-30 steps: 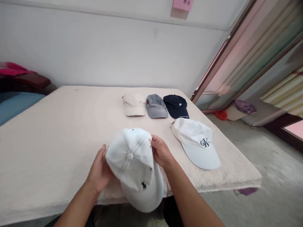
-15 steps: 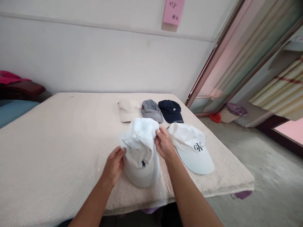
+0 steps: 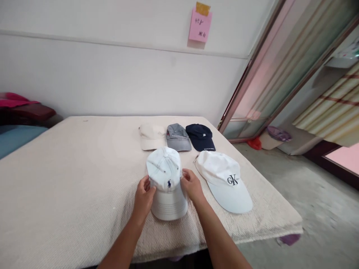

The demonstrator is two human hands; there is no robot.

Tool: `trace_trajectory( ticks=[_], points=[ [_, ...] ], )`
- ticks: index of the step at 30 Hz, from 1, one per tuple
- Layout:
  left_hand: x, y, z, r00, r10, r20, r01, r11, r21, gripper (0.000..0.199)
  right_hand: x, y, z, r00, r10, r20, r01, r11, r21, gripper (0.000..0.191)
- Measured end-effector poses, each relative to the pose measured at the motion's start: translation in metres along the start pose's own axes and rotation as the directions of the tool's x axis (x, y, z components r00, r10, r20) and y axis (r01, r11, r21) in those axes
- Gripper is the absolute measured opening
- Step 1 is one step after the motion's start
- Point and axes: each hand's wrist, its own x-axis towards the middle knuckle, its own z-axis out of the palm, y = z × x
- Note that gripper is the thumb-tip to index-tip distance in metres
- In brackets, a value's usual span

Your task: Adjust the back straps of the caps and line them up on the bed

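Both my hands hold the sides of a white baseball cap (image 3: 164,164) with a small navy polo-player logo, its brim (image 3: 169,206) pointing towards me. My left hand (image 3: 144,198) grips its near left side, and my right hand (image 3: 191,185) grips the right side. The cap sits on a cream woven cover (image 3: 70,179). Just to its right lies a white cap with a black CK logo (image 3: 221,172). Beyond stand a beige cap (image 3: 151,137), a grey cap (image 3: 178,137) and a navy cap (image 3: 199,136) in a row.
A pink note (image 3: 199,25) is taped to the white wall behind. Folded red and blue bedding (image 3: 19,116) lies at the left. At the right, the cover's edge drops to a concrete floor (image 3: 316,209), beside a glass door (image 3: 258,82) and a small red bag (image 3: 254,143).
The white polo cap has come down from a tilted hold and turned, and now sits crown up with its brim towards me. Both hands have shifted to its sides. The view has tilted slightly upward.
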Motion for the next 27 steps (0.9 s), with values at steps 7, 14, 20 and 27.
trace_trajectory(
  ticks=[7,14,20,27],
  points=[
    [-0.017,0.002,-0.028,1.0,-0.013,0.018,0.011,0.997,0.079,0.046,-0.015,-0.03,-0.001,0.987,-0.103,-0.121,0.083,0.984,-0.157,0.033],
    [-0.039,0.024,-0.065,0.992,-0.027,0.127,0.019,0.998,0.066,0.051,-0.067,-0.066,0.041,0.935,-0.304,0.184,0.291,0.952,0.092,0.026],
    [-0.048,0.009,-0.09,0.993,-0.045,0.11,0.023,0.98,0.198,0.035,-0.1,-0.043,0.108,0.846,-0.212,0.489,0.193,0.977,0.089,0.023],
    [-0.068,0.066,-0.115,0.989,0.149,0.006,-0.149,0.988,0.05,0.08,-0.094,-0.098,0.087,0.886,-0.244,0.395,0.064,0.907,0.416,0.068]
  ],
)
